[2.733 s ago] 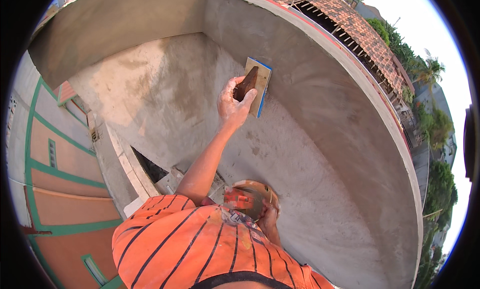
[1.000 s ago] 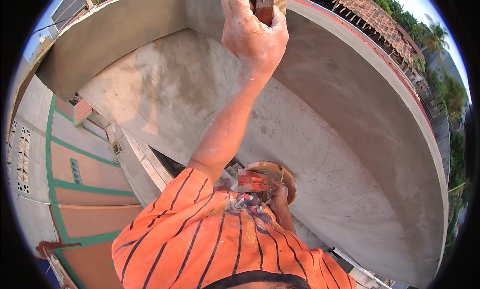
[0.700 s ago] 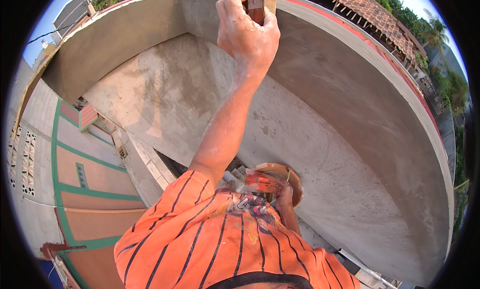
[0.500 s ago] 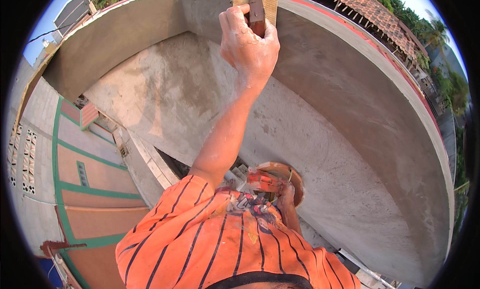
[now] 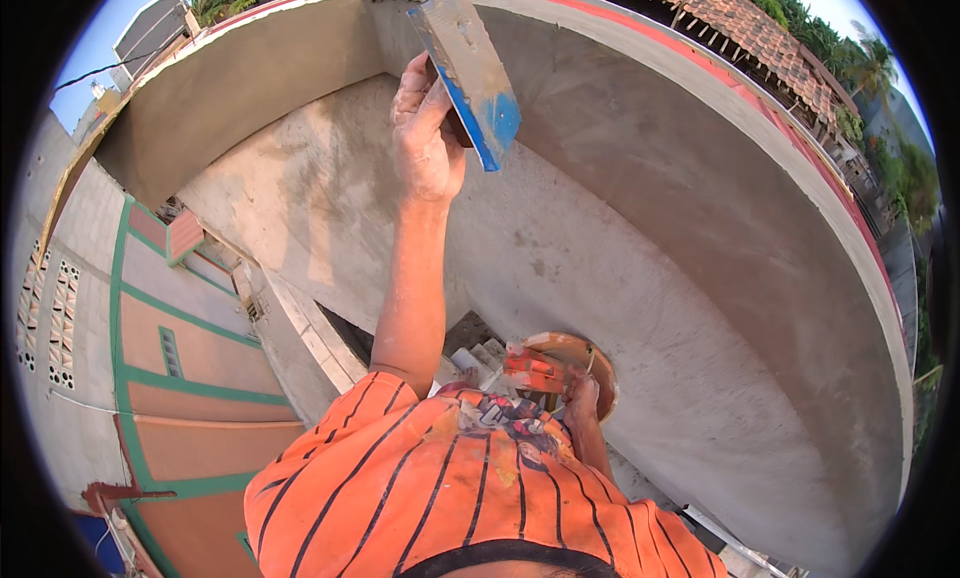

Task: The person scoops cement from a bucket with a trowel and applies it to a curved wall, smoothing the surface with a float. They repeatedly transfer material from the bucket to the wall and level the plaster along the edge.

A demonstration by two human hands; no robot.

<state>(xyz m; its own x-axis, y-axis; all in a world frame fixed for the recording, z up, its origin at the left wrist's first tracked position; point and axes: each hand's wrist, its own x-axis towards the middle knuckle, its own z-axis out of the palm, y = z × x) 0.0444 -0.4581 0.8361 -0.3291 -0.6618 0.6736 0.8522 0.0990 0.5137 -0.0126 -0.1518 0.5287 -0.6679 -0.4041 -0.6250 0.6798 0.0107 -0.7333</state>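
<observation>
My left hand (image 5: pixel 425 143) is raised at the upper middle, its fingers closed round the dark handle of a plastering float (image 5: pixel 470 68). The float is tilted; its grey, mortar-smeared face and blue edge and corner show. It is in front of the grey plastered wall (image 5: pixel 610 88), and contact with the wall cannot be made out. Low down, close to my body, my right hand (image 5: pixel 582 393) is closed beside a round orange-brown basin (image 5: pixel 607 363). A red, worn, blocky object (image 5: pixel 533 370) is next to that hand. What the fingers grip is hidden.
The low wall curves round ahead and to the right, topped by a red-edged rim (image 5: pixel 690 53). A sloping concrete surface (image 5: pixel 640 278) lies below it. On the left is a building front with green bands (image 5: pixel 190 380). Beyond the wall are tiled roofs (image 5: pixel 740 33) and trees.
My left hand has come down and left from the wall's top, turning the float so its face shows instead of its handle side. My right hand has barely moved.
</observation>
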